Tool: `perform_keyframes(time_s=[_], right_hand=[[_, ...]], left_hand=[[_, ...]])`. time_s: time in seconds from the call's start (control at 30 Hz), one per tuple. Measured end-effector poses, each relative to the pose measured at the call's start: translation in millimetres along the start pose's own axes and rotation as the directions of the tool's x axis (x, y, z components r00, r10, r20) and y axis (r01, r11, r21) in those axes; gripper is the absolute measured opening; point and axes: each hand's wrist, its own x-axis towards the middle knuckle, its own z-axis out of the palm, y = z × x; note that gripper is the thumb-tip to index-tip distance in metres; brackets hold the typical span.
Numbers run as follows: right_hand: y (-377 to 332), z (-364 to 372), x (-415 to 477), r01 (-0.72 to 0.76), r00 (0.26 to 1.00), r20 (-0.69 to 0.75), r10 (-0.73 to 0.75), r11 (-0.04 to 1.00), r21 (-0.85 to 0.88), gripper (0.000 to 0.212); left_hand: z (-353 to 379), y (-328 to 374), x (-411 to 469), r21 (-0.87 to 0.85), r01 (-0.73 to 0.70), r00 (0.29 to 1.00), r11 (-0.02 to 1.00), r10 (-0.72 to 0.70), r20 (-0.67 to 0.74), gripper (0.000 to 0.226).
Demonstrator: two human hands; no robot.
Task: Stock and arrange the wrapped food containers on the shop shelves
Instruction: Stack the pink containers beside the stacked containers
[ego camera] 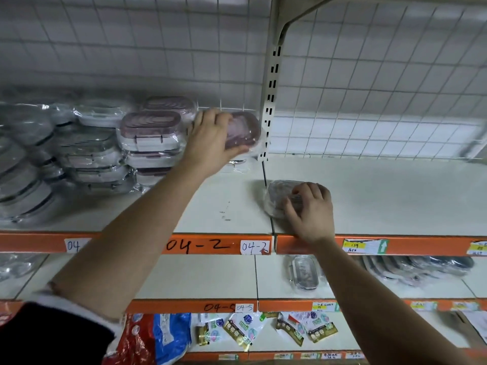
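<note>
The step in hand looks like placing: two wrapped containers sit by the upright (271,83), one on each side of it. The left hand (210,138) grips a pink container (245,130) just left of the upright, with fingers curled over its near end and the thumb along its lower edge. The container is tilted and appears raised off the shelf (382,196). Further left of the upright stand the stacks (150,135) of like containers. Whether the nearest stack touches the hand cannot be told. The right hand (311,209) lies on a second container (276,196), which rests flat on the shelf just right of the upright's foot. Its fingers are curled over the wrap, holding it.

Next, by judgement, the pink container needs lowering flat into the gap between the stacks and the upright, squared with its neighbours. The wrap looks slick, so a firm hold matters. The second container then needs a push back from the shelf edge, or a lift across the upright to join the stacks.
</note>
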Motion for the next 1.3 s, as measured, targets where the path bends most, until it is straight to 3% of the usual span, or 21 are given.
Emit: perform_keyframes(time_s=[0.27, 0.53, 0.7, 0.77, 0.87, 1.0, 1.2, 1.3], right_hand=[[4, 2, 0, 0.068, 0.995, -0.07, -0.067, 0.998, 0.004, 0.043], [2, 0, 0, 0.102, 0.991, -0.082, -0.102, 0.995, -0.007, 0.041], [3, 0, 0, 0.056, 0.998, -0.014, -0.056, 0.998, 0.007, 0.051], [1, 0, -2, 0.036, 0.999, -0.027, -0.036, 0.999, 0.006, 0.054], [-1, -1, -6, 0.078, 0.993, -0.09, -0.081, 0.996, -0.04, 0.052], [-1, 0, -7, 0.128, 0.989, -0.056, -0.135, 0.985, -0.115, 0.049], [-3, 3, -8, 0.12, 0.991, -0.04, -0.127, 0.982, -0.147, 0.041], [-4, 7, 9, 0.099, 0.995, -0.006, -0.1, 0.985, -0.141, 0.031]], left_hand=[[19, -24, 89, 0.008, 0.107, 0.962, 0.994, -0.105, 0.251, 0.071], [43, -19, 83, 0.11, 0.084, 0.996, 0.99, -0.086, 0.011, 0.044], [45, 8, 19, -0.002, -0.022, 0.991, 1.0, 0.022, -0.135, 0.035], [49, 18, -18, -0.047, -0.069, 0.992, 0.996, 0.064, -0.105, 0.029], [58, 27, -69, -0.095, -0.121, 0.991, 0.988, 0.126, 0.047, 0.025], [73, 32, -109, -0.089, -0.057, 0.982, 0.994, 0.072, 0.173, 0.025], [77, 35, -121, -0.079, -0.061, 0.997, 0.995, 0.064, 0.039, 0.031], [79, 35, -120, -0.057, -0.062, 0.997, 0.996, 0.064, 0.038, 0.031]])
